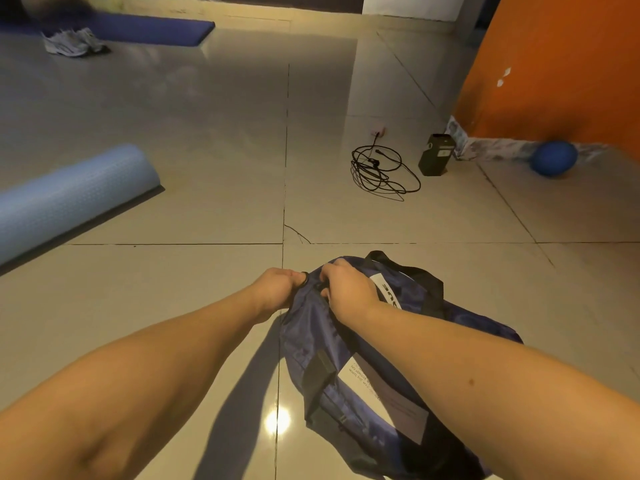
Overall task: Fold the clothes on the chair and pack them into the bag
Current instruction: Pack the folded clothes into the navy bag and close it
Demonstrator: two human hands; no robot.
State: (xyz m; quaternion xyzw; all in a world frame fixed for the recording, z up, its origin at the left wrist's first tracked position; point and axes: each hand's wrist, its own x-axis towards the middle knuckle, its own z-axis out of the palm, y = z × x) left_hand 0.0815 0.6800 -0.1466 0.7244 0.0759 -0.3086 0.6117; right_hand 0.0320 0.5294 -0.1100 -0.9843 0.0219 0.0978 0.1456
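The bag (308, 334), dark blue with black straps (427, 284) and white labels, lies on the tiled floor (207, 133) in the near right of the scene, its long side running from the near edge away from the person. Both hands meet at its far end: the left hand (277, 289) is curled round the fabric at the tip, and the right hand (346, 289) grips the top of the bag just beside it (what exactly the fingers pinch there is hidden). To the left lies a pale blue roll (69, 195). Farther off, a dark blue mat (149, 27) has a pair of sneakers (72, 43) beside it. To the far right a black cable (381, 169) coils near a black box (436, 155), and a blue ball (553, 158) rests against the orange wall (554, 64).
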